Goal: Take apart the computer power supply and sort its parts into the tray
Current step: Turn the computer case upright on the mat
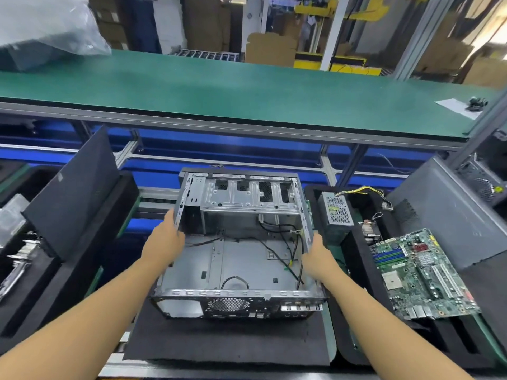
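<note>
An open, gutted computer case of grey metal lies on a black mat in front of me, with loose black cables inside. My left hand grips its left side wall. My right hand grips its right side wall. A grey power supply with yellow and black wires stands in the black foam tray to the right. A green motherboard lies in the same tray, nearer me.
A grey side panel leans at the far right. A black panel leans on the left over another black tray holding metal parts. A green shelf runs across above the bench.
</note>
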Demonstrator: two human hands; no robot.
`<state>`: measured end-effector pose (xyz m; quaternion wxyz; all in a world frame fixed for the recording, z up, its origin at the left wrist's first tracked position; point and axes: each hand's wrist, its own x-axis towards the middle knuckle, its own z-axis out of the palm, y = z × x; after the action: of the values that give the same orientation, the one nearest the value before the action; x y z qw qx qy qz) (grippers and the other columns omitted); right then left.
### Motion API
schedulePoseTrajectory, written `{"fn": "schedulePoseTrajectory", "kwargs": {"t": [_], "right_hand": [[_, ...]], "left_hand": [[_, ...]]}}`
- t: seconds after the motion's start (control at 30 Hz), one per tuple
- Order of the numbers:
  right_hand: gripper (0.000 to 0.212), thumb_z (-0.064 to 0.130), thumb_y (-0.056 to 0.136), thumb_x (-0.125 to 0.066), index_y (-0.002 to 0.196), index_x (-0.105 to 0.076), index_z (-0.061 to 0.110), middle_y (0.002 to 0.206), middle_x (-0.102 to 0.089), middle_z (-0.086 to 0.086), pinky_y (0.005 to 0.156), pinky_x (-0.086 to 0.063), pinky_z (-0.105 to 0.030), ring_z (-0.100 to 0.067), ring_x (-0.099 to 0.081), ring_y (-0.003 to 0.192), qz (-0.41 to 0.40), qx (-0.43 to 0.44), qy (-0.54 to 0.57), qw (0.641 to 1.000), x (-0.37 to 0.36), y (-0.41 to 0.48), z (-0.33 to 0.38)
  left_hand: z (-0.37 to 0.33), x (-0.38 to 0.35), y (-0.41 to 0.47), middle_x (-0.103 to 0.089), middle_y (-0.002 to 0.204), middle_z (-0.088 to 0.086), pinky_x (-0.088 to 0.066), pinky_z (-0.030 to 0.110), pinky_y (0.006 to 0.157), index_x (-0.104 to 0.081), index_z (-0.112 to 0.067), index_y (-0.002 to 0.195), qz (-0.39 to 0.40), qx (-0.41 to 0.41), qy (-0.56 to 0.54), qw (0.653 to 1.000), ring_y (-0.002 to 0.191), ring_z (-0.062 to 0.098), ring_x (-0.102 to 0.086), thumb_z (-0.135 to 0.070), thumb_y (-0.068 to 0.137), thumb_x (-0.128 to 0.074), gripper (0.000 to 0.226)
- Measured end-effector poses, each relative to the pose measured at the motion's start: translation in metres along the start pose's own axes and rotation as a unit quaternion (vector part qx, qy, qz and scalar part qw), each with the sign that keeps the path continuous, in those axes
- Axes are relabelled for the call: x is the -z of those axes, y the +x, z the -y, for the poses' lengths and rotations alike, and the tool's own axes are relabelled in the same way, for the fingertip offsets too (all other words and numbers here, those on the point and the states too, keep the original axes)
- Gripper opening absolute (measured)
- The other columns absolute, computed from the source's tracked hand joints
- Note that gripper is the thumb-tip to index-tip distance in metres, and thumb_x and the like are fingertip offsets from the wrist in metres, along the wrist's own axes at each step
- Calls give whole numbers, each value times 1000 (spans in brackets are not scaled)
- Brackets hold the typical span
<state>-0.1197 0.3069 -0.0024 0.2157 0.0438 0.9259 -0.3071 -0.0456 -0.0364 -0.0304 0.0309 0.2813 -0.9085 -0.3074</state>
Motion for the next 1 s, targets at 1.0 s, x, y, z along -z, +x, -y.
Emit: {"fn": "schedulePoseTrajectory", "kwargs": {"t": [1.0], "right_hand": [[47,30,89,-57,134,-48,15,125,-60,-8,92,-48,-41,-28,-57,108,-192,144,-203,949,16,39,4]], "left_hand": [[-19,-4,-44,-13,162,16,-30,54,113,-14,-9,157,-85,48,61,993,147,36,-19,-32,88,-70,92]]}}
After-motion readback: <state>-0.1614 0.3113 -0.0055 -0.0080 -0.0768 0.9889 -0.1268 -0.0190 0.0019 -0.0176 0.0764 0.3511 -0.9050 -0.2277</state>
